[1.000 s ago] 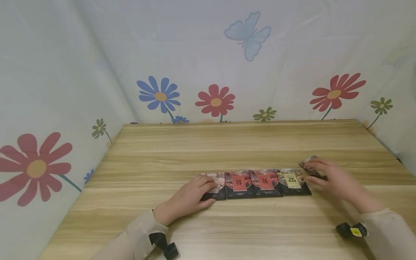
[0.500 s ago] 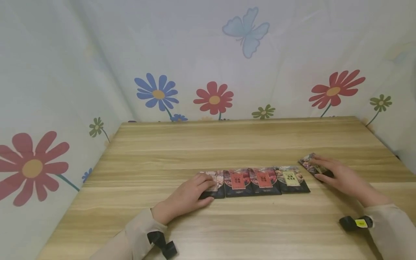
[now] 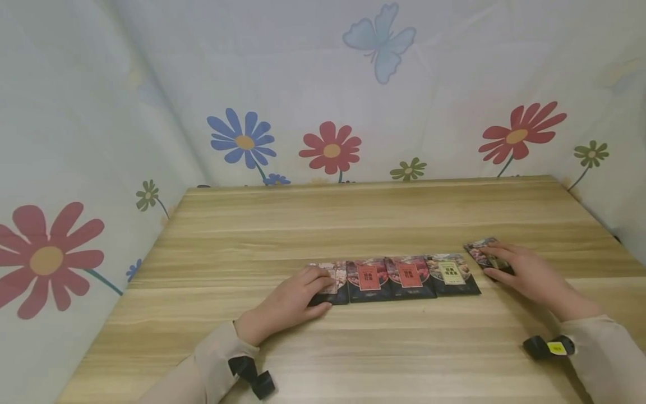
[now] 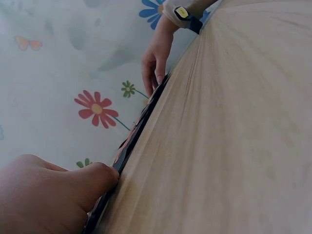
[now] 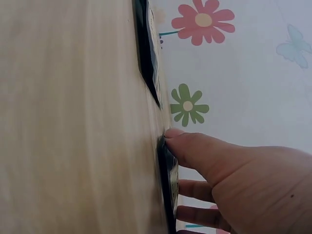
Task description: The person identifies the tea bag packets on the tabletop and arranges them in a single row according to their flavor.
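Note:
A row of dark food sachets lies flat on the table. At its left end is a sachet with a pale label (image 3: 339, 283), partly covered by my left hand (image 3: 290, 306). Fingers rest on top of it, and the thumb lies at its near edge. Beside it come two red-label sachets (image 3: 370, 280) and a yellow-green-label sachet (image 3: 452, 275). Off the row's right end, my right hand (image 3: 525, 275) holds another sachet (image 3: 476, 247), turned at an angle, thumb on its near edge and fingers over its face. In the right wrist view, a gap separates this held sachet (image 5: 168, 175) from the row.
The wood-grain table (image 3: 383, 348) extends behind and in front of the row. A white curtain (image 3: 282, 67) printed with flowers and a butterfly hangs behind and at both sides. Each wrist wears a black camera strap (image 3: 547, 347).
The head view has shifted slightly. My right hand has moved a little away from the row with its sachet, showing more of that sachet's face. My left hand stays on the leftmost sachet.

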Tool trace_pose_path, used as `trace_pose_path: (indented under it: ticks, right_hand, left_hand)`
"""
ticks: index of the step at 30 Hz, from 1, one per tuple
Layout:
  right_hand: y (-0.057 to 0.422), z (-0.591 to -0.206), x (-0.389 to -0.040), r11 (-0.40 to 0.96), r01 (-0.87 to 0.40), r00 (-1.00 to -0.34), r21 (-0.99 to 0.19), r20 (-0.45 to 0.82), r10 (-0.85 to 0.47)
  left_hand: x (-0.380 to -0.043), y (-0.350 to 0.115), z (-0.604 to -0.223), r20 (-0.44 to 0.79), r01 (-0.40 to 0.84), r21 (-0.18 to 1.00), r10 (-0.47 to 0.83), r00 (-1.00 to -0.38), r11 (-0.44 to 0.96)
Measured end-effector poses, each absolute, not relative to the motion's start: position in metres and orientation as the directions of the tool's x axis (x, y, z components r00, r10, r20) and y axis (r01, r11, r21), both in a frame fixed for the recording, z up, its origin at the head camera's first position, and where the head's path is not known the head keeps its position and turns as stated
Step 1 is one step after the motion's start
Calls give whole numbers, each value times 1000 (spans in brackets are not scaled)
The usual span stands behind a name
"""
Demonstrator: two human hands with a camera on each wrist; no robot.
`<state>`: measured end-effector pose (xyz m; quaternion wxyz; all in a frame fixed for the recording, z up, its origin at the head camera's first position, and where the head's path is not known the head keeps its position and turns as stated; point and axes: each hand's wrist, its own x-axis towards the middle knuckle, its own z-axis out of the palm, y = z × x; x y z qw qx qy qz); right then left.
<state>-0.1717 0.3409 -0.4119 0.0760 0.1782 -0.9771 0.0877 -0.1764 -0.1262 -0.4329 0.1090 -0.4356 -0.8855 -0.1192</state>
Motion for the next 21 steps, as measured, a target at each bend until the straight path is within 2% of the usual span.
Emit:
trace_pose_path:
  ticks: [21]
  right_hand:
    - [328, -410, -157, 940, -312, -941, -135, 178, -287]
  left_hand:
    - [-175, -126, -432, 286, 787, 131, 737, -613, 603]
